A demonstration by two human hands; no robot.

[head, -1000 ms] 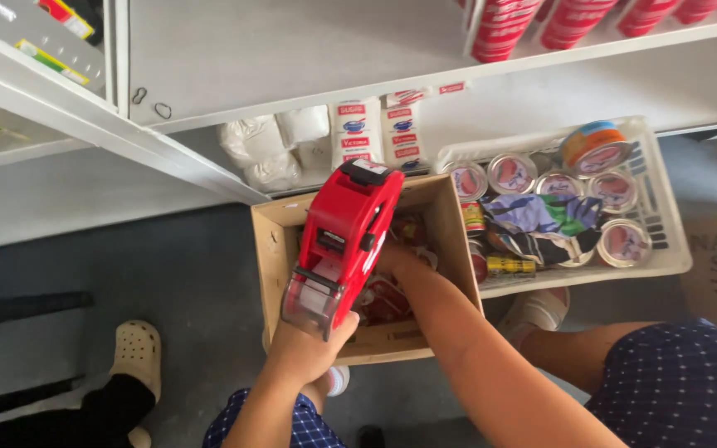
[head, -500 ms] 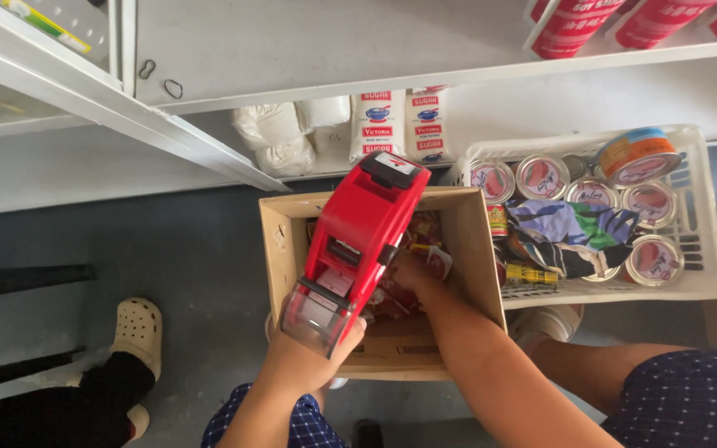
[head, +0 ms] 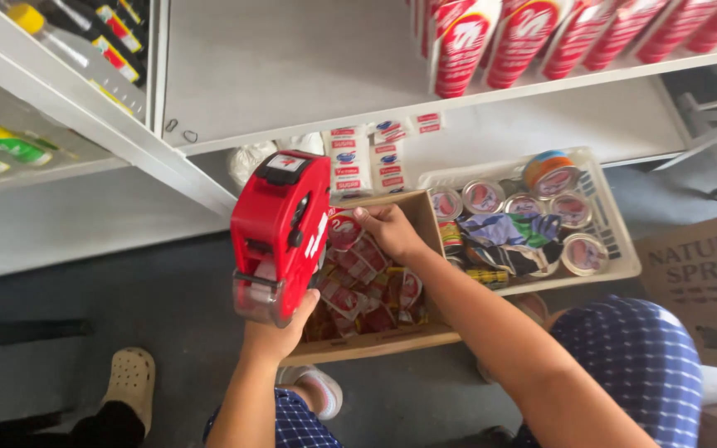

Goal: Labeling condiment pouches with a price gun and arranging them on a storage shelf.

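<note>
My left hand (head: 277,330) grips a red price-label gun (head: 280,232) by its handle and holds it upright over a cardboard box (head: 392,338) on the floor. The box is filled with several small red and white sachets (head: 367,286). My right hand (head: 392,231) reaches into the far side of the box and pinches one red and white sachet (head: 343,230), lifted close to the gun's side.
A white plastic basket (head: 616,241) with round tins and wrapped goods sits right of the box. White shelves (head: 309,75) above carry red cartons and bottles. Another person's foot in a pale clog (head: 130,386) stands at lower left. A printed cardboard carton (head: 707,274) is at right.
My right hand has come up from deep in the box with a sachet held near the gun. The view has shifted, so the box and basket sit lower and further right.
</note>
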